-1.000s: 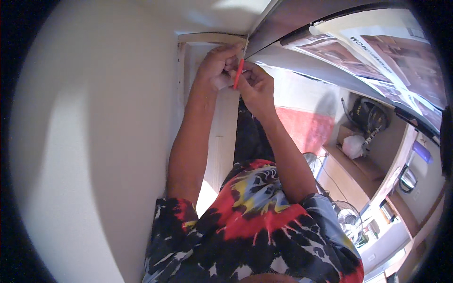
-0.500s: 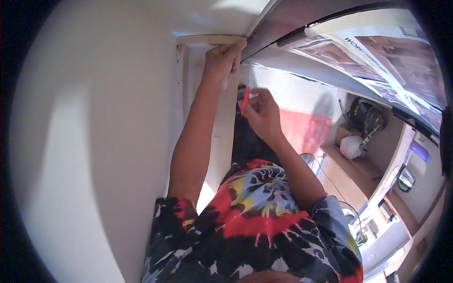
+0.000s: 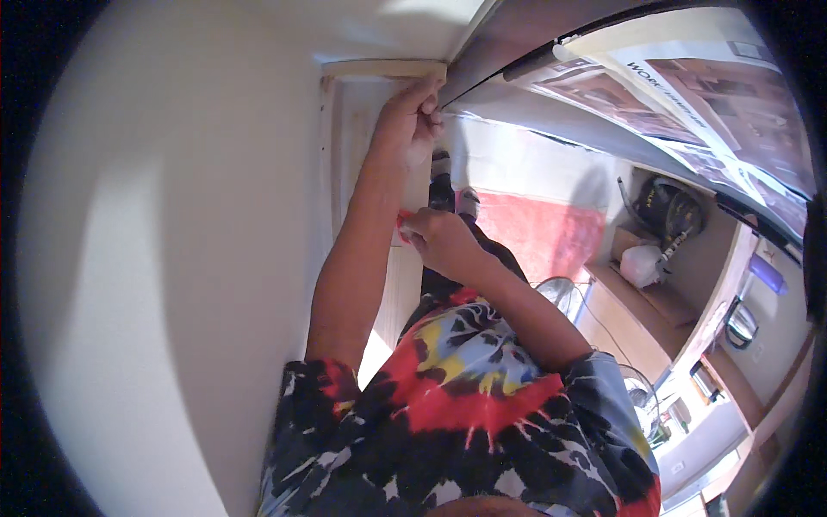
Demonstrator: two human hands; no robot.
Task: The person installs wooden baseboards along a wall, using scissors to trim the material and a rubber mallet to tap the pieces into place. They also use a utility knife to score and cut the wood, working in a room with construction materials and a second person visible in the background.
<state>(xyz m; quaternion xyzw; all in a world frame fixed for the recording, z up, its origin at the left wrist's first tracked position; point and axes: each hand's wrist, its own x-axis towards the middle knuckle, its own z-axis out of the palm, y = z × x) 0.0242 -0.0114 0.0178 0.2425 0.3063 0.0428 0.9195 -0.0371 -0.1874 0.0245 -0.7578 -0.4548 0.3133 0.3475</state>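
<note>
A pale wooden frame [image 3: 379, 68] stands against the white wall, with a light board [image 3: 392, 289] running toward me. At the frame's far right corner, my left hand [image 3: 408, 121] is closed, its fingers curled over the edge. My right hand [image 3: 446, 246] is closed around a slim red object [image 3: 402, 226] beside my left forearm, over the board. Only a little of that object shows past my fingers, so its exact kind cannot be made out.
The white wall [image 3: 129, 258] fills the left. A dark panel with large printed pictures [image 3: 724, 95] rises at the far right. Below lie a red and white floor [image 3: 534, 228], a wooden shelf with a white bag [image 3: 642, 265], and a fan [image 3: 558, 293]. My feet [image 3: 468, 202] stand beside the board.
My right hand has come nearer and leftward with the red object, from beside the frame to over the board. My left hand stays at the corner, its fingers slightly shifted.
</note>
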